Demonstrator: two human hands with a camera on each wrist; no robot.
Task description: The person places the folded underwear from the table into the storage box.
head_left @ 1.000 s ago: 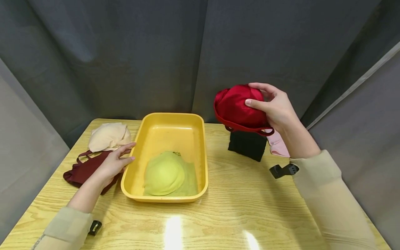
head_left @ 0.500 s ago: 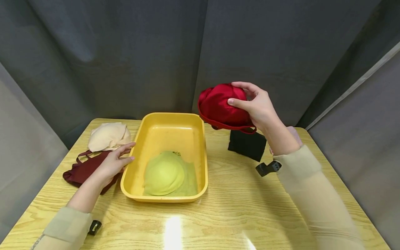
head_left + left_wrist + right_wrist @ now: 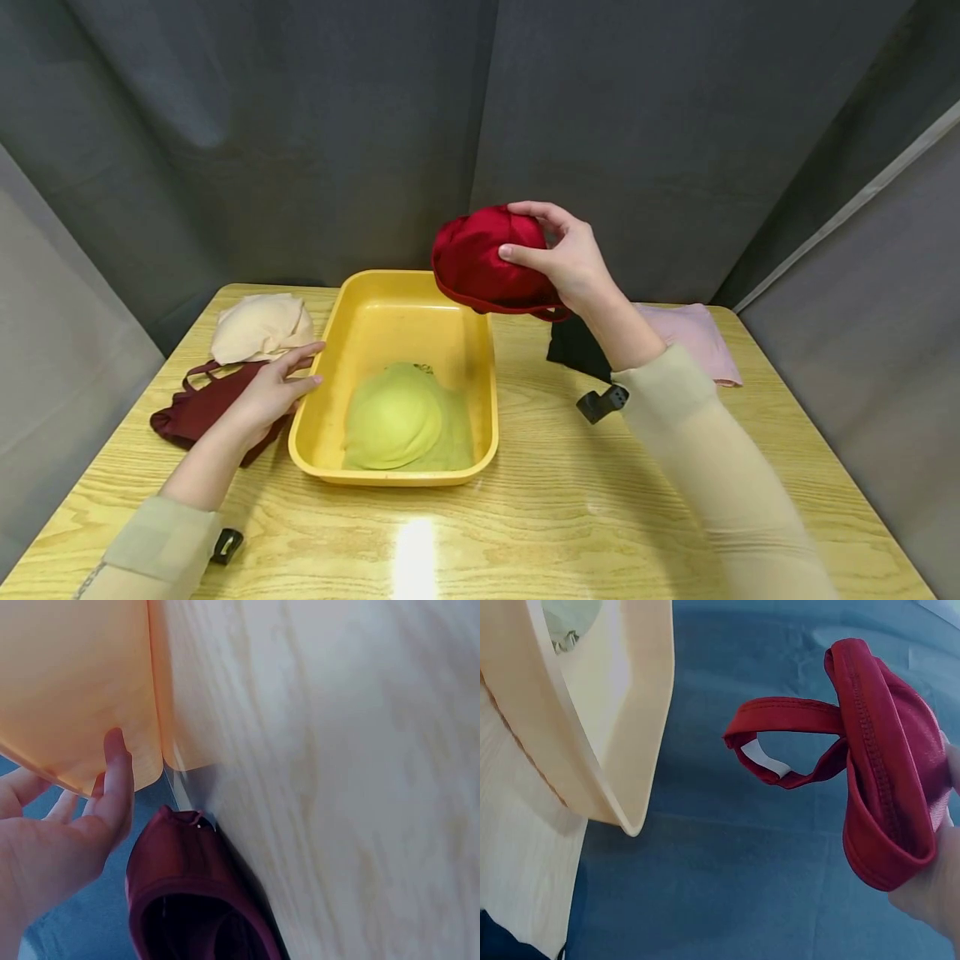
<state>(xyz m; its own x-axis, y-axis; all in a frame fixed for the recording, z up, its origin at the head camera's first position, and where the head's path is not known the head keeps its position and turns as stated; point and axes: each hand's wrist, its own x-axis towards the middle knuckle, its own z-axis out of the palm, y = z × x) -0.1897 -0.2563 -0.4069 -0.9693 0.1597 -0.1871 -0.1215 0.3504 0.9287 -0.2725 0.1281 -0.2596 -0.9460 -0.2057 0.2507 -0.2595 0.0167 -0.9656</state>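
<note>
Pinched between the thumb and fingers of my right hand (image 3: 566, 254) is a folded red bra (image 3: 483, 258), raised over the back right corner of a yellow tray (image 3: 489, 375). In the right wrist view, a strap loop dangles from the red bra (image 3: 892, 765). A yellow-green bra (image 3: 397, 421) lies in the tray's front half. My left hand (image 3: 273, 392) has its fingers relaxed against the tray's left rim. In the left wrist view, a digit of the left hand (image 3: 67, 840) lies against the tray's outer wall (image 3: 82, 682).
Under and beside the left arm lies a maroon bra (image 3: 206, 404), with a beige bra (image 3: 262, 327) behind it. On the right, a black folded cloth (image 3: 577, 346) and a pink one (image 3: 697, 337) are partly hidden by the right arm. Grey curtains (image 3: 600, 108) enclose the table.
My right hand has carried the red bra leftward, from above the black cloth to the tray's back right corner. More of the pink cloth shows. The left hand stays at the rim.
</note>
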